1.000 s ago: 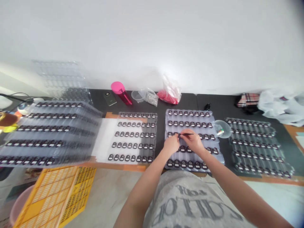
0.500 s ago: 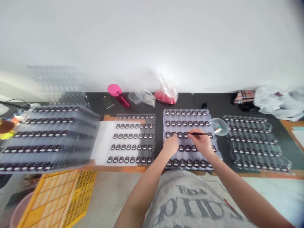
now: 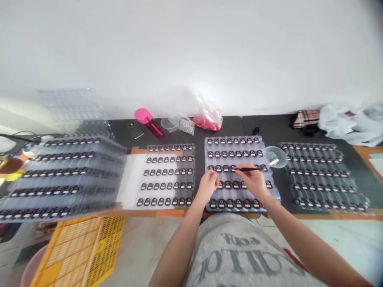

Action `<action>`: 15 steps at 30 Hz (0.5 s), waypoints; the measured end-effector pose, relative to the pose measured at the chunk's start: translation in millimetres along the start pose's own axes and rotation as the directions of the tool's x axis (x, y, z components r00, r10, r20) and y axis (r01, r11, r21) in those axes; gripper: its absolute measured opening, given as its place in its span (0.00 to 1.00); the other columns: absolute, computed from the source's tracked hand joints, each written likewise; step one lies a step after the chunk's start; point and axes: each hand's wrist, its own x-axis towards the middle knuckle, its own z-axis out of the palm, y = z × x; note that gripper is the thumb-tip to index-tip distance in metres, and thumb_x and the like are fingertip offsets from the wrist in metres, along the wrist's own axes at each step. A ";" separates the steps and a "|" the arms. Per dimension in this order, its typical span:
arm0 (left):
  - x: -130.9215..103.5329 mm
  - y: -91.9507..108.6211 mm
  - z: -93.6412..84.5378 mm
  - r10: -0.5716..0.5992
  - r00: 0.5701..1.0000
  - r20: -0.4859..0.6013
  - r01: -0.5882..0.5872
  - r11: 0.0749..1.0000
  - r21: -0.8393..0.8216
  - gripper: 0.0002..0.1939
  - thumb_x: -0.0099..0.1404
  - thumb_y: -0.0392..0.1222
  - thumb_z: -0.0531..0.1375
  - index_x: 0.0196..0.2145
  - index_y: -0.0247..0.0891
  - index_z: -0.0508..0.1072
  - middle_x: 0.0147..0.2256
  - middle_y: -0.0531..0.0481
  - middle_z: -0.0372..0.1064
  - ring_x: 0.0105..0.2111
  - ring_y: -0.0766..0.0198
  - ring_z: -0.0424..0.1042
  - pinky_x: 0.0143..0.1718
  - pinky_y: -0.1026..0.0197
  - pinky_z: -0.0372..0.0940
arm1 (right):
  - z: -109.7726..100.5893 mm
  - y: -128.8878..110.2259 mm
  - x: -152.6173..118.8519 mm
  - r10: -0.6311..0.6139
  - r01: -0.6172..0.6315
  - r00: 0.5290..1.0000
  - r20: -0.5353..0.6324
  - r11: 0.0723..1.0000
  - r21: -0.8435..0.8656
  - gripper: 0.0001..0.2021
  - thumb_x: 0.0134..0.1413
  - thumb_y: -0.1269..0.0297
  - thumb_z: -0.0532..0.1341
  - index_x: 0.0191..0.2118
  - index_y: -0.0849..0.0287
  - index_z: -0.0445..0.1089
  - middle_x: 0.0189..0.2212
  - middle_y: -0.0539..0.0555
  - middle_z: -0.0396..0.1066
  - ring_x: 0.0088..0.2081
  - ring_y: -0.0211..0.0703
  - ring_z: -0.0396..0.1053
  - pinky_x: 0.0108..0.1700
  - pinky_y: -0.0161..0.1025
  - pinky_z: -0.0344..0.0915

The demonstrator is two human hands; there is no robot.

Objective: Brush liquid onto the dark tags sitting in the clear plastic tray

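Observation:
In front of me lies a clear plastic tray (image 3: 236, 147) holding rows of small black parts with white labels. My right hand (image 3: 253, 181) pinches slim black tweezers (image 3: 249, 169), held nearly level. Their tip points left at a black part (image 3: 233, 168) in the third row; whether they touch it I cannot tell. Over the tray's left edge, my left hand (image 3: 208, 186) has its fingertips pressed together beside the third and fourth rows. Anything between those fingertips is too small to make out.
Similar filled trays lie left (image 3: 167, 179) and right (image 3: 323, 175), with a tall tray stack (image 3: 98, 171) far left. A round clear dish (image 3: 277, 156) touches the middle tray's right side. Behind are a pink bottle (image 3: 149, 121), a phone (image 3: 135, 130) and plastic bags (image 3: 208, 117).
My left hand has drawn back left and toward me, away from the third-row parts. My right hand stays almost in place with the tweezers, shifted slightly left.

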 end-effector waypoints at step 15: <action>-28.8 -3.9 11.7 -0.057 0.989 0.135 0.120 0.844 -0.522 0.20 0.57 0.56 0.58 0.28 0.32 0.66 0.17 0.57 0.58 0.13 0.77 0.50 0.14 0.70 0.44 | 11.2 -42.9 -19.7 -0.199 0.187 0.964 0.175 0.979 0.083 0.03 0.50 0.65 0.61 0.33 0.56 0.69 0.34 0.54 0.69 0.39 0.44 0.68 0.39 0.41 0.69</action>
